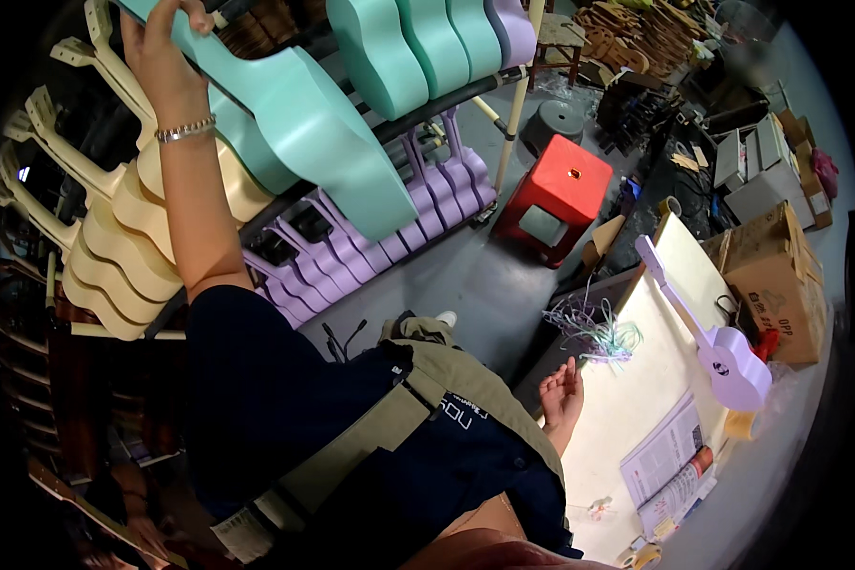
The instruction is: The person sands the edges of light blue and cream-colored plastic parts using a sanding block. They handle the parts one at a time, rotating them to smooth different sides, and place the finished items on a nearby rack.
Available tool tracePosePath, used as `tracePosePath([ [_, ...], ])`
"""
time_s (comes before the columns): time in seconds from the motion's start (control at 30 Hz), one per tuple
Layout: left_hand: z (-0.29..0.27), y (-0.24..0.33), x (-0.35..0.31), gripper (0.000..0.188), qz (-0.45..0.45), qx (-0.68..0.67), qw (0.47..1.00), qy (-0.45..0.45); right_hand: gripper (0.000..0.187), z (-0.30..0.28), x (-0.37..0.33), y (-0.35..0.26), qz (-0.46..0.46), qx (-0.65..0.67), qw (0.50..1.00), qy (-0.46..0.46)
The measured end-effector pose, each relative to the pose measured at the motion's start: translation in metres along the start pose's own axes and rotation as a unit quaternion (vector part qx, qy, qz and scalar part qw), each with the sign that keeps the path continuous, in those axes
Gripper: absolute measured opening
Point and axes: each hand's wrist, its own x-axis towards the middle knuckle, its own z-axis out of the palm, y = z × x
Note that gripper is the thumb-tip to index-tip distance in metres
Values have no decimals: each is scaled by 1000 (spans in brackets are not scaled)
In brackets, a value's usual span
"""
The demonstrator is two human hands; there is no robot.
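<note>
The left hand point(168, 71) grips a teal guitar point(318, 128) by its neck; the right hand point(562, 394) (loosely curled, unclenched) is near tangled strands point(610, 342) on the desk point(608, 432).

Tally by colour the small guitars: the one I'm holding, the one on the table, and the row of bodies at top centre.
Teal: 4 (held guitar in your left hand, three row bodies)
Lilac: 2 (table guitar, one row body)
Total: 6
</note>
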Motion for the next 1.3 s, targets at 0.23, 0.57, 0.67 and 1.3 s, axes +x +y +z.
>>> tracePosePath([
  [0.23, -38, -100, 83, 23, 34, -24, 996, -84, 26, 28, 16, 16, -10, 17, 999, -32],
  [0.57, -79, -199, 123, 53, 6, -6, 999, -52, 25, 17, 13, 17, -61, -6, 997, 49],
  [0.67, -85, -216, 128, 54, -10, -8, 999, -43, 25, 22, 17, 17, -70, -13, 997, 42],
  [1.3, -199, -174, 140, 79, -151, 583, 798, -22, 24, 18, 34, 28, -35, -2, 999, 5],
])
